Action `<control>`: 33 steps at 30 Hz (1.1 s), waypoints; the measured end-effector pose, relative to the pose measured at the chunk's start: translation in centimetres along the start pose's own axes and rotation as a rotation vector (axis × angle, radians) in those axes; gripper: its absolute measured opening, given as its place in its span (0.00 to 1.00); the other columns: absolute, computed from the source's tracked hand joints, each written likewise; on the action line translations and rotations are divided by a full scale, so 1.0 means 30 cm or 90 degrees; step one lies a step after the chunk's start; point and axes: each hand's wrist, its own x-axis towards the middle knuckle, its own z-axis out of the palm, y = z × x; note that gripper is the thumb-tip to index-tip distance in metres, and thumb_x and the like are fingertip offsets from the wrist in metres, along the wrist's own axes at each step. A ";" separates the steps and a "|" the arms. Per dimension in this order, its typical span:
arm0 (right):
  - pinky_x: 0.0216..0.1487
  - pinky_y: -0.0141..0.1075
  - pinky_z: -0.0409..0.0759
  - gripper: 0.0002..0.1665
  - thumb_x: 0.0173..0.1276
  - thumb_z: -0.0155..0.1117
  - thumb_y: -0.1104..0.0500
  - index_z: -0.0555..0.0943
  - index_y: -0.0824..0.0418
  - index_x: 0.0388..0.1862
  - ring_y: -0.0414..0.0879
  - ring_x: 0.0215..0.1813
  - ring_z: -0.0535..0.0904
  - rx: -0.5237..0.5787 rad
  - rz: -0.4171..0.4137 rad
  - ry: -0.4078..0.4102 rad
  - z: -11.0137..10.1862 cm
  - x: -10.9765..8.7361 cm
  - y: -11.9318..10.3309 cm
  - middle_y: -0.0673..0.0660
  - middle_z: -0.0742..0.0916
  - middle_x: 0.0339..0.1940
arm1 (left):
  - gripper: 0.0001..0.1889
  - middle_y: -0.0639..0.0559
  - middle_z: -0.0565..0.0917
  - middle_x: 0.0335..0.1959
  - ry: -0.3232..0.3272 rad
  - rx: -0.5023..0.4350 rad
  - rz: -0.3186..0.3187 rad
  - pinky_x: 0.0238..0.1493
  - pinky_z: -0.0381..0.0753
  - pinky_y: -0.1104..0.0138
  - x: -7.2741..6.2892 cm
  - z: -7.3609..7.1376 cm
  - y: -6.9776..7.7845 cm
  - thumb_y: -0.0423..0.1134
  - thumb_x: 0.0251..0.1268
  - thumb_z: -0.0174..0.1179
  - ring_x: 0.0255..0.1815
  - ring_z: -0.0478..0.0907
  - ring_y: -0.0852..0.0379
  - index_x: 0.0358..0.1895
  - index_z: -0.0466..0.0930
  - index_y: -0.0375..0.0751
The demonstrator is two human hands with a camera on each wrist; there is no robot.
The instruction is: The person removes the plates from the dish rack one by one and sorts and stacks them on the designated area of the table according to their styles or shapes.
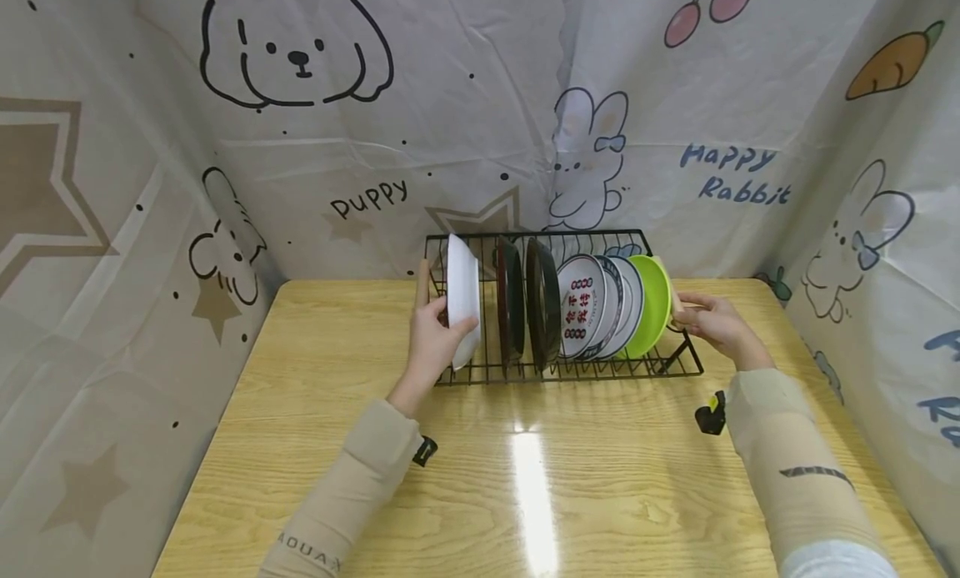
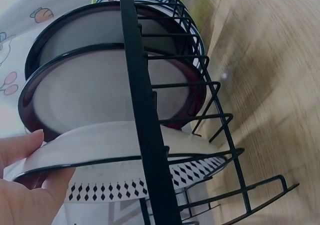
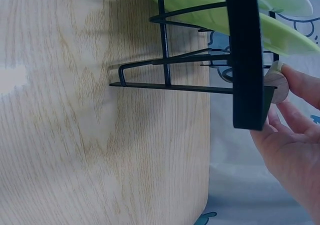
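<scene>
Thumb and fingers of the left hand (image 1: 433, 338) were set on opposite faces of a white, shallow, ceramic-looking bowl with black diamond marks (image 1: 462, 299), so that its near edge was pinched narrowly. The bowl was held on edge within the left end of a black metal wire dish rack (image 2: 134, 75), presumably because crockery was meant to be kept upright by the slots. At the rack's right end, a pale, round-ended wooden handle (image 3: 280, 87) was gripped by the right hand (image 1: 712, 321); the frame was probably being steadied that way. Toward the rack's middle, two dark-rimmed round plates (image 1: 512, 303) were stood apart, likely so that knocking was avoided. Farther along the rack, white plates with blue rims and red lettering (image 1: 577, 307) were leaned close together, their thin shape perhaps allowing it. A lime-green round plate (image 1: 651, 315) was placed nearest the rack's right end. Beneath the rack, a pale wood-grain table (image 1: 615, 478) was seen; behind it, a white cartoon-printed cloth (image 1: 465, 161) was hung.
</scene>
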 end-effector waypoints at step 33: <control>0.41 0.30 0.74 0.35 0.69 0.51 0.60 0.51 0.69 0.71 0.38 0.41 0.73 -0.004 -0.002 -0.003 -0.001 0.006 0.003 0.43 0.76 0.39 | 0.21 0.29 0.72 0.56 0.053 -0.055 -0.050 0.47 0.78 0.54 0.037 -0.018 0.037 0.22 0.50 0.61 0.49 0.76 0.36 0.49 0.72 0.18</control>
